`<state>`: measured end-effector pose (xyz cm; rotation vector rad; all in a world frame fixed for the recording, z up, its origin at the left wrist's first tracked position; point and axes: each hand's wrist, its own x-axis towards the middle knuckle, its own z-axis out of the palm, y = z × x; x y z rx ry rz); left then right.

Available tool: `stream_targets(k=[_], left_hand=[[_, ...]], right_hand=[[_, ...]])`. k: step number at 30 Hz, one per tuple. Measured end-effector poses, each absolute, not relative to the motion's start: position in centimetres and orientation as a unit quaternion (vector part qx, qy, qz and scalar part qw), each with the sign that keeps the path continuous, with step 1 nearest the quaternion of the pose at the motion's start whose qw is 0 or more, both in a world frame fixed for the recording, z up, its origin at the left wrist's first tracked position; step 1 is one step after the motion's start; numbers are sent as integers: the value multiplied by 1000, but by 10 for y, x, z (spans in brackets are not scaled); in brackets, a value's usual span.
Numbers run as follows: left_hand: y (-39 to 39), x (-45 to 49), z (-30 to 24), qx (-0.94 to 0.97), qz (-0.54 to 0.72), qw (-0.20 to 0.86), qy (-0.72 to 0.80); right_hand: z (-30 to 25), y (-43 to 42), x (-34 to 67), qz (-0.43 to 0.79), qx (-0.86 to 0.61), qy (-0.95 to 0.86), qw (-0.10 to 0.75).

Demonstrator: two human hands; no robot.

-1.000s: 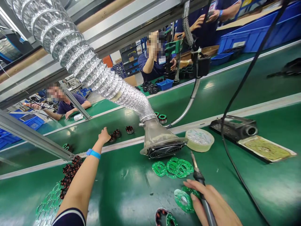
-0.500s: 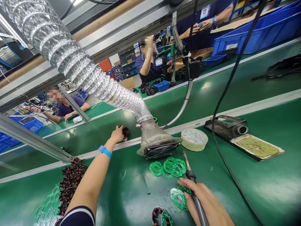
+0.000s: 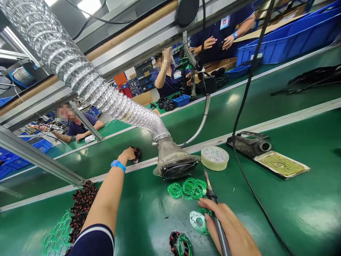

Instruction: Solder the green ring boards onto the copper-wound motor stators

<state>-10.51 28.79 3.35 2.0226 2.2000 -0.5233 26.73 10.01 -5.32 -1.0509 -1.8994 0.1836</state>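
Evidently a pickup: the wound stator [image 3: 136, 153], left of centre, is gripped by fingers of the left hand [image 3: 128, 154], the soldering iron [image 3: 211, 194] clenched in the right hand [image 3: 234, 234]; a clean lift is called for.

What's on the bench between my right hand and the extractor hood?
Head view: a cluster of green ring-shaped boards lies between the right hand and the extractor hood, beside the tip of the soldering iron that hand holds.
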Motion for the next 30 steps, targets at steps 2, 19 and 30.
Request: stream_targets(k=[2, 19, 30], left_hand=[[284, -108, 35, 659, -167, 66, 731], [52, -130, 57, 585, -157, 99, 790], [14, 11, 46, 767, -27, 303, 565]], right_hand=[[-53, 101, 268, 72, -432, -767, 469], [-49, 82, 262, 144, -380, -797, 447], [-47, 52, 235, 119, -290, -893, 322]])
